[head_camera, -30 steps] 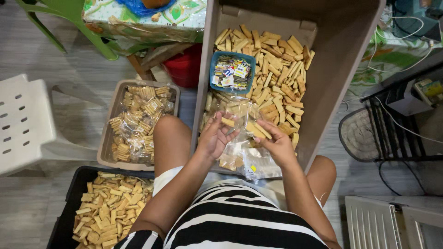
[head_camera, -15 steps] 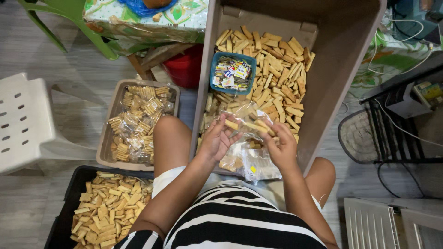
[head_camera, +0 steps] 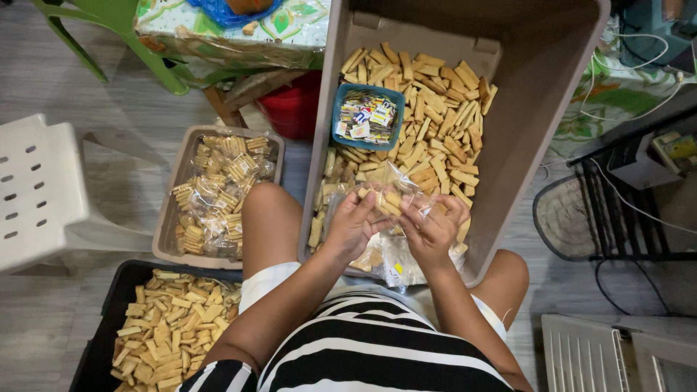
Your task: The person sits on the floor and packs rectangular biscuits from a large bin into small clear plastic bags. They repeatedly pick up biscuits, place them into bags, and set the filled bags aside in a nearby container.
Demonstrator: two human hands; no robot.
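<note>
- Far left of the frame: white plastic chair (head_camera: 33,192), well apart from both hands.
- Lower left: black crate (head_camera: 109,319) heaped with loose tan wafer sticks.
- Left of centre: beige tray (head_camera: 168,225) filled with small packed bags of the same sticks, just beside the bare knee.
- Centre: left hand (head_camera: 356,225), fingers curled shut on the near edge of a clear plastic bag (head_camera: 388,199) with a few wafer sticks (head_camera: 392,197) inside.
- Right of that: right hand (head_camera: 433,231), fingers likewise pinched closed on the bag's other side, thumb on top.
- Bag held between both hands over the near end of the large beige bin (head_camera: 537,131), above the pile of loose sticks; more empty bags lying beneath.
- Likely handling: bag thin, light, slippery and limp; best pinched at the open rim. Sticks light, stiff and brittle, prone to snap if squeezed.
- Upper centre, inside the bin: small blue tub (head_camera: 340,109) of little printed labels.
- Right edge: black wire rack (head_camera: 617,210) and trailing cables.
</note>
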